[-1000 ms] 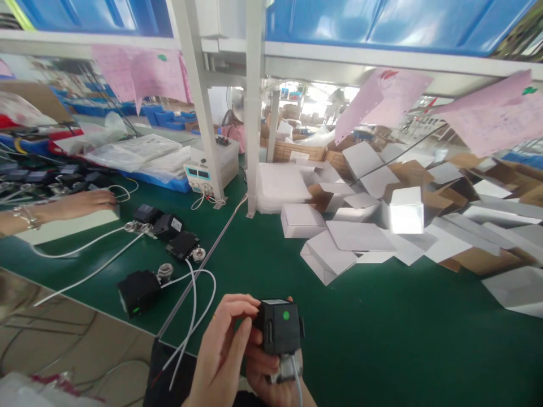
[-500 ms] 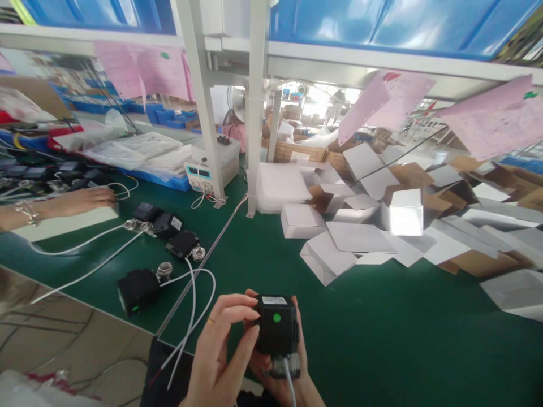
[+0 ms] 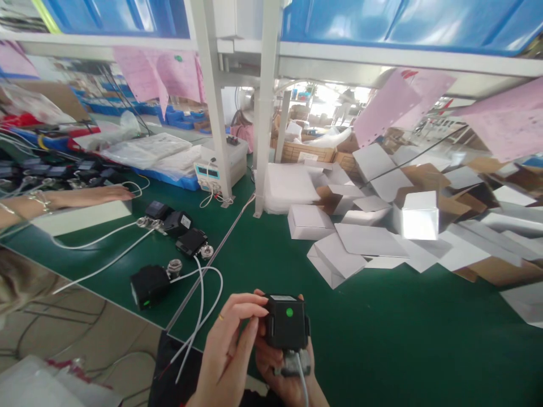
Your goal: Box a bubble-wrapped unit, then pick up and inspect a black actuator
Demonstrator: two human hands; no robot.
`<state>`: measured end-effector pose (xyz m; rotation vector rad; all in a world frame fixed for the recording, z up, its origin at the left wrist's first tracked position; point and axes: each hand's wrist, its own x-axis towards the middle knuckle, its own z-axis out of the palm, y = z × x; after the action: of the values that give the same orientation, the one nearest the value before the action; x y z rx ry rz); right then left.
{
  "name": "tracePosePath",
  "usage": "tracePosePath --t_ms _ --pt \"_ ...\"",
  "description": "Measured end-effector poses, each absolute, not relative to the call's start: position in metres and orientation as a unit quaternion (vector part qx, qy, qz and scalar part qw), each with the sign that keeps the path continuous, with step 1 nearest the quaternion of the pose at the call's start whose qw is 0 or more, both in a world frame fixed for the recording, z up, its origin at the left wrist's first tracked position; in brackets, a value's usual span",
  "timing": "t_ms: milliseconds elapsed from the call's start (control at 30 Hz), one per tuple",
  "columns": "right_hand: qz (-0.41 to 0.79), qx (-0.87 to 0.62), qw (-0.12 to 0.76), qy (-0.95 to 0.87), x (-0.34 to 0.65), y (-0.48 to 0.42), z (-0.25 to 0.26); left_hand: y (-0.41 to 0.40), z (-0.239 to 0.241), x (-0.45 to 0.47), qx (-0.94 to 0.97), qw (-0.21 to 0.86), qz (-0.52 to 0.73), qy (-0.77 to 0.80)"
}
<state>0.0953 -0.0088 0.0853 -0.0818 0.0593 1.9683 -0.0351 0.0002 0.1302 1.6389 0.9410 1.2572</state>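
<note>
A motorized valve point(image 3: 287, 323), with a black housing, a green dot on its face and a pale label on top, is held upright at the front of the bench. From behind and below, my right hand point(image 3: 271, 364) is wrapped round it, partly hidden by the housing. The fingertips and thumb of my left hand point(image 3: 233, 339) are closed against its left side. Below the housing shows the metal valve body point(image 3: 292, 363), where a white cable point(image 3: 302, 377) hangs down. Another black valve point(image 3: 149, 285) lies to the left, with several more beyond it.
White cartons point(image 3: 369, 240) are piled at the right on the green bench point(image 3: 399, 339). Shelf posts point(image 3: 266, 113) rise mid-bench beside a power supply point(image 3: 207, 174). At the left, another person's hand point(image 3: 102, 195) rests on a white box point(image 3: 85, 217). Loose cables point(image 3: 195, 328) cross the bench edge.
The view has turned slightly left, so the scene sits further right. The motorized valve looks tilted a little differently in my hands; both hands keep their hold.
</note>
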Motion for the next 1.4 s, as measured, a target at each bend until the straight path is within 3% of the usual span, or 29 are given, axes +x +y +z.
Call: tracePosePath --t_ms 233,500,667,833,1000,1067,1267,1400 --pt "0.799 -0.145 0.583 0.02 0.099 -0.007 0.094 0.003 0.122 -0.04 0.632 0.451 0.487 0.4" --pt "0.584 -0.426 0.66 -0.204 0.107 -0.014 0.103 0.005 0.105 -0.042 0.598 0.478 0.448 0.461" --pt "0.495 -0.483 0.649 -0.316 0.108 -0.014 0.101 0.0 0.112 -0.02 0.506 0.578 0.43 0.475" --pt "0.354 -0.566 0.549 -0.504 0.109 -0.018 0.105 0.002 0.12 -0.006 0.351 0.645 0.484 0.476" --pt "0.239 -0.553 0.566 -0.563 0.119 -0.026 0.113 0.008 0.107 -0.019 0.241 0.715 0.505 0.419" --pt "0.256 -0.558 0.583 -0.532 0.121 -0.03 0.112 0.009 0.103 -0.023 0.227 0.733 0.503 0.398" --pt "0.508 -0.471 0.629 -0.354 0.104 -0.039 0.086 0.007 0.101 -0.024 0.199 0.742 0.517 0.378" --pt "0.594 -0.391 0.645 -0.279 0.087 -0.04 0.074 0.005 0.104 -0.027 0.255 0.715 0.505 0.411"
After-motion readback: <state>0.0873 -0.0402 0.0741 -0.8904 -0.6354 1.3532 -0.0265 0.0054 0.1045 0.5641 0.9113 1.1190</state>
